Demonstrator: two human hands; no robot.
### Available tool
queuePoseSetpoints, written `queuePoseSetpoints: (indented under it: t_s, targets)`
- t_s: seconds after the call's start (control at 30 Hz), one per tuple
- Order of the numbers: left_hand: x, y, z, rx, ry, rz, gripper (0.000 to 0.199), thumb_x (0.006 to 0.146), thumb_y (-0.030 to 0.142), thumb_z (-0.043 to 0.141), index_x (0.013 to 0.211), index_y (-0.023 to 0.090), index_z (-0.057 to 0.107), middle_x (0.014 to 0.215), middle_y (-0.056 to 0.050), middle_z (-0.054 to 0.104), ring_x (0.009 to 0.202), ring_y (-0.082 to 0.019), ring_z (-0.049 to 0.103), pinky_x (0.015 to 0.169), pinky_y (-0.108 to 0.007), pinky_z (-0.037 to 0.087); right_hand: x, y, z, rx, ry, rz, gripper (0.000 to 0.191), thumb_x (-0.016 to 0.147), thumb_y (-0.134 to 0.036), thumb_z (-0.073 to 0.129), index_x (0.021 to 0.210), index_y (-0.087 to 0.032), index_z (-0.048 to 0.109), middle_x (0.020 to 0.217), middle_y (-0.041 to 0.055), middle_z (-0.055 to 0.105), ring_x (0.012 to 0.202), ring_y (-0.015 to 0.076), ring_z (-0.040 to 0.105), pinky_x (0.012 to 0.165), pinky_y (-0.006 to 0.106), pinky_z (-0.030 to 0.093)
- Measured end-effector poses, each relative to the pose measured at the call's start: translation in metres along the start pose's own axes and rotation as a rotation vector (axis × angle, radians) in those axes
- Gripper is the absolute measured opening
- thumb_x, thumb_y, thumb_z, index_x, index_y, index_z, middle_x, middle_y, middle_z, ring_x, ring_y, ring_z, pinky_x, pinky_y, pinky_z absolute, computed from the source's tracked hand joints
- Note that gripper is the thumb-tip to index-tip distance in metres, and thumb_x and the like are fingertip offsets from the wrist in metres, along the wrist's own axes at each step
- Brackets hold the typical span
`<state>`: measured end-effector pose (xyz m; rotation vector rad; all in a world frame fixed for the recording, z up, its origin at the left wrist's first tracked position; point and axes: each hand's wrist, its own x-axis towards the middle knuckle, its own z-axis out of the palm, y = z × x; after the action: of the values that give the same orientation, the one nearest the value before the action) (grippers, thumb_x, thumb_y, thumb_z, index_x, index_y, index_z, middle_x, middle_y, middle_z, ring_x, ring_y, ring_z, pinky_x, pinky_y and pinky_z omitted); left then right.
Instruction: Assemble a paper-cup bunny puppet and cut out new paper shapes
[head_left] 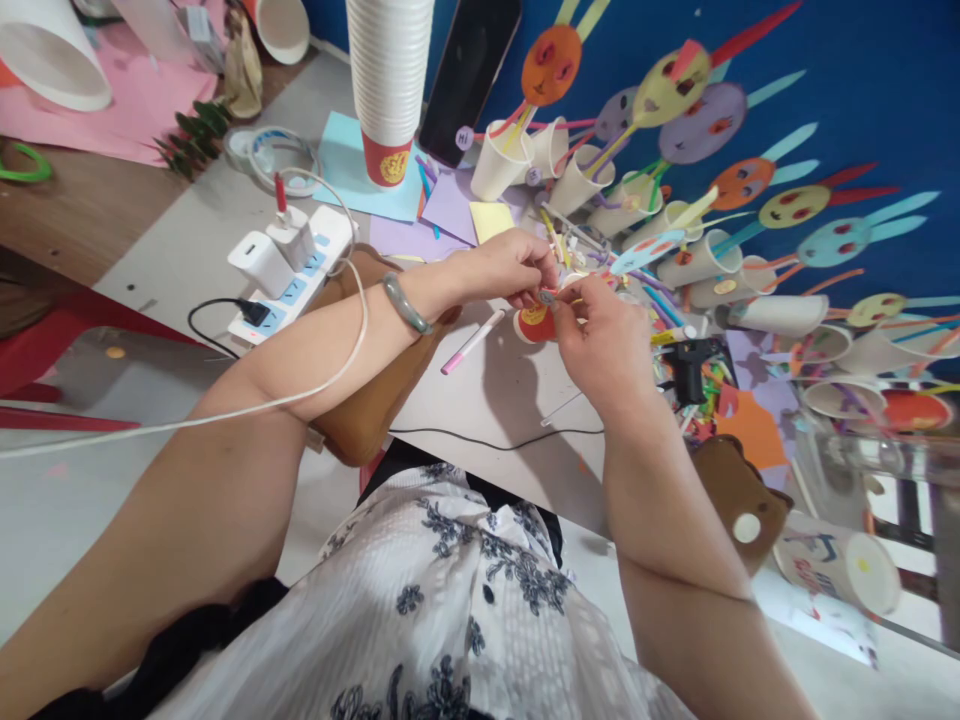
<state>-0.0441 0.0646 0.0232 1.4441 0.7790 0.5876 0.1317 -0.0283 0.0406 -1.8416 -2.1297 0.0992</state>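
My left hand and my right hand meet over the table, fingers bent and pinched. Between their fingertips is a small round greyish paper tag; the right thumb and forefinger grip it, and the left fingertips close at its edge. Just below them is a red and white paper cup with a gold print, partly covered by the fingers. Beyond the right hand, a light blue paper rabbit head rises above the clutter. A pink and white pen lies to the left of the cup.
A tall stack of paper cups stands at the back near a dark phone. Rabbit-head cups line the blue wall. At left is a power strip with a white cable crossing my left arm. A black glue gun lies right.
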Motion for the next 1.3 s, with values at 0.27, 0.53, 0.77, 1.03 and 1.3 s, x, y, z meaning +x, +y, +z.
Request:
queuePoseSetpoints:
  t_s: [0.27, 0.53, 0.77, 1.03, 1.3]
  targets:
    - [0.003, -0.006, -0.003, 0.054, -0.055, 0.169, 0.023, 0.069, -0.006, 0.078, 0.086, 0.009, 0.075, 0.077, -0.001, 0.072, 0.076, -0.014, 0.074, 0.076, -0.025, 0.059, 0.001, 0.002, 0.0, -0.093, 0.009, -0.018, 0.018, 0.1, -0.033, 0.056, 0.107, -0.023, 0.069, 0.082, 0.0087, 0.074, 0.072, 0.0281, 0.067, 0.069, 0.039, 0.045]
    - [0.003, -0.008, -0.001, 0.116, -0.041, 0.19, 0.017, 0.073, 0.003, 0.079, 0.088, 0.012, 0.076, 0.073, 0.001, 0.072, 0.076, -0.014, 0.073, 0.072, -0.024, 0.056, 0.0, 0.001, 0.001, -0.125, 0.021, -0.014, 0.016, 0.098, -0.032, 0.058, 0.107, -0.024, 0.068, 0.082, 0.0091, 0.073, 0.073, 0.0281, 0.065, 0.069, 0.038, 0.044]
    - [0.001, -0.007, 0.005, 0.144, 0.028, 0.197, 0.016, 0.075, -0.002, 0.072, 0.083, 0.012, 0.075, 0.071, 0.001, 0.071, 0.068, -0.009, 0.067, 0.069, -0.02, 0.053, 0.0, -0.003, 0.001, -0.122, -0.009, 0.042, 0.017, 0.1, -0.034, 0.058, 0.111, -0.023, 0.064, 0.085, 0.01, 0.074, 0.074, 0.0304, 0.069, 0.071, 0.041, 0.048]
    - [0.002, -0.005, 0.005, 0.069, 0.076, 0.085, 0.013, 0.077, 0.001, 0.076, 0.079, 0.012, 0.07, 0.077, -0.001, 0.073, 0.067, -0.01, 0.067, 0.072, -0.025, 0.058, -0.014, 0.008, 0.007, -0.072, 0.098, 0.013, 0.031, 0.098, -0.045, 0.061, 0.12, -0.023, 0.058, 0.097, 0.011, 0.078, 0.077, 0.0273, 0.073, 0.067, 0.037, 0.048]
    - [-0.002, 0.001, 0.005, 0.034, 0.099, 0.001, 0.014, 0.081, -0.003, 0.071, 0.088, 0.009, 0.071, 0.065, 0.004, 0.066, 0.059, -0.007, 0.064, 0.067, -0.022, 0.056, -0.026, 0.026, 0.013, -0.109, 0.199, -0.048, 0.018, 0.093, -0.036, 0.064, 0.106, -0.024, 0.062, 0.074, 0.003, 0.073, 0.062, 0.0216, 0.067, 0.06, 0.033, 0.046]
